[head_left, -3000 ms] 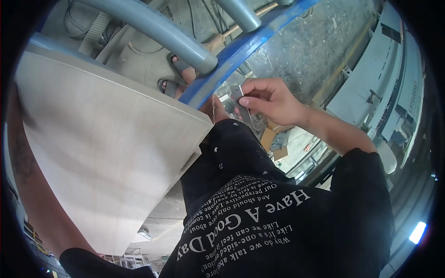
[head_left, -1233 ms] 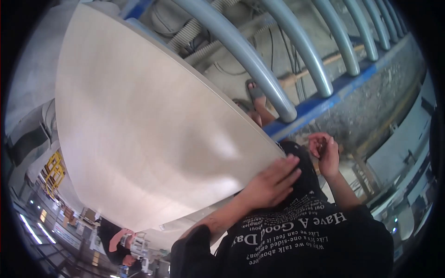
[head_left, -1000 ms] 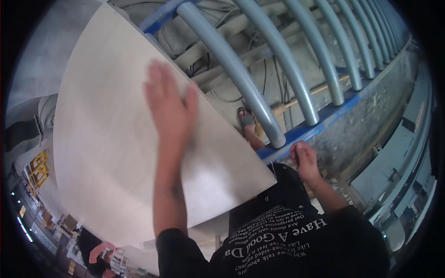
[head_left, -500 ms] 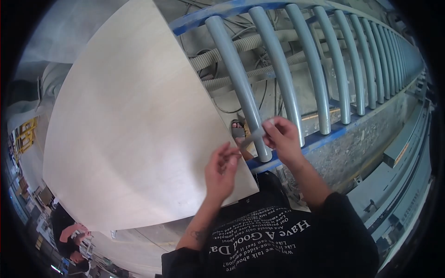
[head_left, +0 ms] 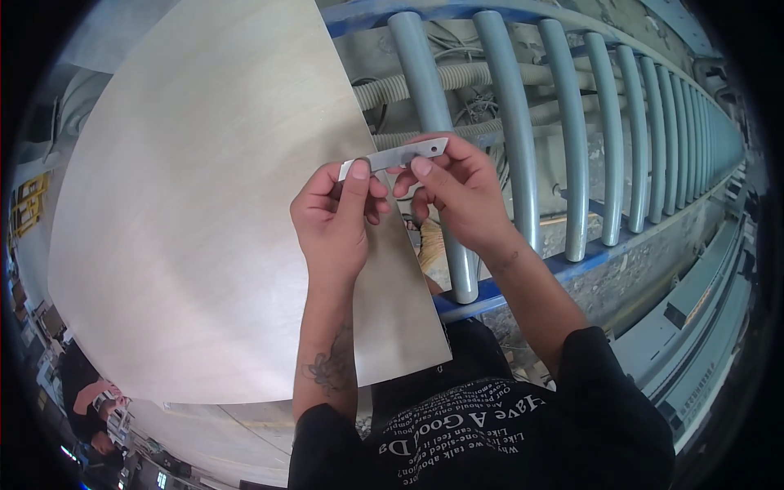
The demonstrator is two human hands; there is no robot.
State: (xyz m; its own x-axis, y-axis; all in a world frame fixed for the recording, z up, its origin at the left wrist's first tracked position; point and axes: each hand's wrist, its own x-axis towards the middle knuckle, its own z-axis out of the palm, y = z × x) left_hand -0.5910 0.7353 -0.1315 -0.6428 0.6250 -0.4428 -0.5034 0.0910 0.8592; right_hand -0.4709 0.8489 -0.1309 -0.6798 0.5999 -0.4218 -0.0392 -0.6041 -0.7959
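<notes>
Between my two hands is a flat silvery snap-off utility knife blade (head_left: 389,158), with slanted ends and a small hole near its right end. My left hand (head_left: 339,214) pinches the left end between thumb and finger. The right end sits between the thumb and fingers of my right hand (head_left: 459,189). Both hands are raised over the near right edge of a large pale wooden board (head_left: 196,237). Part of the blade is covered by my thumbs.
Right of the board runs a roller conveyor with grey rollers (head_left: 514,139) on a blue frame (head_left: 547,273). Ribbed hoses (head_left: 465,77) and cables lie beneath it. Another person (head_left: 86,392) is at the far lower left, and a yellow rack (head_left: 31,204) stands at the left.
Both hands have moved up and away from my body. My left hand, earlier with loosely curled fingers near the blade's left end, now pinches that end. The blade has turned closer to level.
</notes>
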